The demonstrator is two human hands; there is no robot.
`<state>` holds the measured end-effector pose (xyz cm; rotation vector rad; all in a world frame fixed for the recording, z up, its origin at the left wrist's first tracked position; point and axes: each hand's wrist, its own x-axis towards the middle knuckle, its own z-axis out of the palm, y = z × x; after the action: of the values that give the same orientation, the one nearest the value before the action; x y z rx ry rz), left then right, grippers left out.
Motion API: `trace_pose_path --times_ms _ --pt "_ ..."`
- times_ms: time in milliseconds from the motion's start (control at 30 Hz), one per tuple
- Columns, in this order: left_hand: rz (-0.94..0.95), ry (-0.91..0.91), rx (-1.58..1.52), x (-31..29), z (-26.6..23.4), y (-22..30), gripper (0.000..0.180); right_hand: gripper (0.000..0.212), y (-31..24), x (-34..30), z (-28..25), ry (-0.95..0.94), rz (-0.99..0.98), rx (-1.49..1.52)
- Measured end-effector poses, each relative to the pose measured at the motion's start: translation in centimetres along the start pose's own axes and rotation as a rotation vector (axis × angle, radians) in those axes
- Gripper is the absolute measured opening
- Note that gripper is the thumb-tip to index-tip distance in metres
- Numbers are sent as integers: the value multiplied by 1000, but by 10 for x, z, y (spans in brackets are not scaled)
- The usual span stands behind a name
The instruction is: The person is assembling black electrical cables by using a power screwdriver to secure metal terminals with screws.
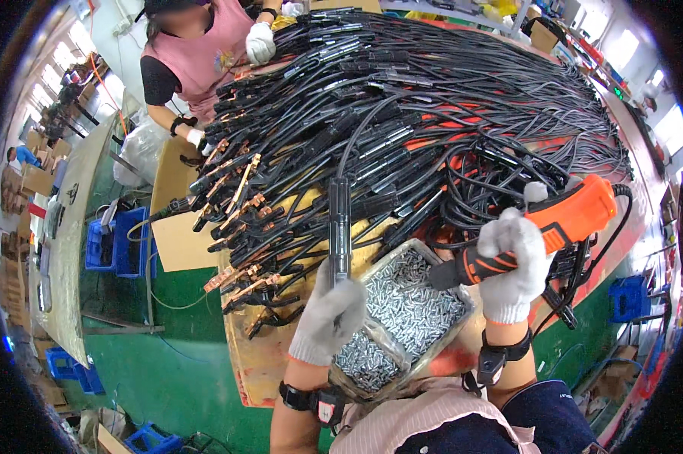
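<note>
My left hand (326, 321), in a white glove, is closed around the lower end of a ribbed black cable handle (340, 227). The handle stands nearly upright, and its cable arches away from the top toward the right. My gloved right hand (511, 265) grips an orange and black power screwdriver (576, 216). Its dark nose points left, over the small metal screws (413, 303). These fill a worn, divided bin (468, 306) between my hands. Left of the handle lie several similar black handles with copper-coloured end pieces (247, 181).
A large heap of black cables (500, 76) covers the table. Across it, at the far left, a person in a pink apron (197, 57) reaches in with gloved hands. Blue crates (122, 242) stand left of the table, near a cardboard flap (182, 242). Another blue crate (629, 297) is at right.
</note>
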<state>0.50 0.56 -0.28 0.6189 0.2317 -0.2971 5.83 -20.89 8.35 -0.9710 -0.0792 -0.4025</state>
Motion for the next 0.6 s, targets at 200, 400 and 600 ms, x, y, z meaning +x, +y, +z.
trace_pose_path --times_ms 200,400,600 --pt "-63 124 171 -3 13 5 53 12 -3 23 3 102 10 265" --pt "-43 135 132 0 5 -2 57 22 17 18 37 72 44 315" --pt "-93 131 118 0 9 4 62 44 37 19 44 64 80 297"
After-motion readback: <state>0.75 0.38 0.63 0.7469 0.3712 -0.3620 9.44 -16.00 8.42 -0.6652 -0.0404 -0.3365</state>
